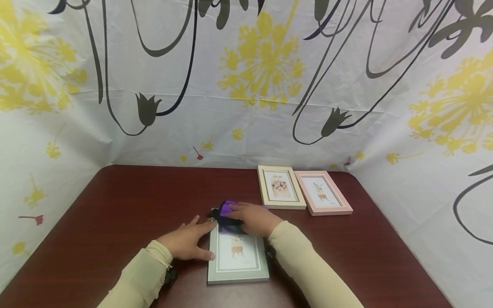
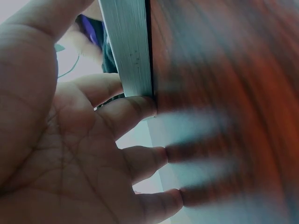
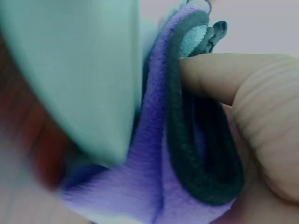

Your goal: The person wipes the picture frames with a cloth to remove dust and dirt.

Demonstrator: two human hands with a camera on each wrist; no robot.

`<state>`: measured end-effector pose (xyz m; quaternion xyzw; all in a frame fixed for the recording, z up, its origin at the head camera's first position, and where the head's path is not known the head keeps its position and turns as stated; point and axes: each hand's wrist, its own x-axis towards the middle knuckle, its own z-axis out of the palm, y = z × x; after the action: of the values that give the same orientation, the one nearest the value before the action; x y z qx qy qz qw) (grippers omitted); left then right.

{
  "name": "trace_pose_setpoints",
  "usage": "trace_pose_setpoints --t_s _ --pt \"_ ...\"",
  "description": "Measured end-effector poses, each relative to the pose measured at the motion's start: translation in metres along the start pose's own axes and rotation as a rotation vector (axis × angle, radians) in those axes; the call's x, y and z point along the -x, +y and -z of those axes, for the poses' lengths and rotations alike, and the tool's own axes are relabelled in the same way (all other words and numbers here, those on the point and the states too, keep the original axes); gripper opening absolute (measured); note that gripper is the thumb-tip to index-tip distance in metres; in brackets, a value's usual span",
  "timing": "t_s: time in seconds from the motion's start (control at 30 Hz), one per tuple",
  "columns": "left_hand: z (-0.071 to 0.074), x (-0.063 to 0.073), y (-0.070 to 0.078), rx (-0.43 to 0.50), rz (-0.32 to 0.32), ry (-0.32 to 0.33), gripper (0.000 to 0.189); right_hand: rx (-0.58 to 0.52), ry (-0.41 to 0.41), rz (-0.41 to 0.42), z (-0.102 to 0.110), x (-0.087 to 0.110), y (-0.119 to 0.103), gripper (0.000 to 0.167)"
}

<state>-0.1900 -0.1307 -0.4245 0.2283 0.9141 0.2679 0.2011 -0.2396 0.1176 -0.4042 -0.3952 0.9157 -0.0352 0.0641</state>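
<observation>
A pale green picture frame (image 1: 238,277) lies flat on the table near its front, showing a print of a potted plant. My right hand (image 1: 256,218) holds a purple cloth (image 1: 229,208) with dark edging against the frame's upper part. In the right wrist view, the thumb pinches the folded cloth (image 3: 154,186) beside the blurred frame (image 3: 84,79). At the frame's left side rests my left hand (image 1: 185,240), thumb on the border and fingers spread toward the upper left corner. The left wrist view shows those fingers nearly straight, touching the frame's edge (image 2: 128,51) and the table.
A cream picture frame (image 1: 283,205) and a pink picture frame (image 1: 329,211) lie side by side at the back right of the dark red wooden table (image 1: 154,196). A white floral curtain (image 1: 215,124) hangs behind and along both sides.
</observation>
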Motion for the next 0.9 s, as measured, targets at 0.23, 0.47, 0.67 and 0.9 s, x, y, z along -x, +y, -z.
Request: trace_pose_setpoints --t_s 0.23,0.47,0.67,0.9 --pt "0.002 0.001 -0.002 -0.006 0.005 0.006 0.091 0.033 -0.083 -0.028 0.005 -0.013 -0.012 0.056" --pt "0.0 0.0 -0.002 0.008 0.005 0.003 0.092 0.013 -0.06 -0.005 -0.003 -0.005 0.003 0.058" --pt "-0.002 0.0 -0.001 0.011 0.012 0.006 0.094 -0.049 -0.057 0.008 0.001 0.01 0.02 0.059" --pt "0.0 0.0 0.0 0.017 0.002 0.011 0.094 -0.039 -0.075 0.005 0.01 0.016 0.024 0.057"
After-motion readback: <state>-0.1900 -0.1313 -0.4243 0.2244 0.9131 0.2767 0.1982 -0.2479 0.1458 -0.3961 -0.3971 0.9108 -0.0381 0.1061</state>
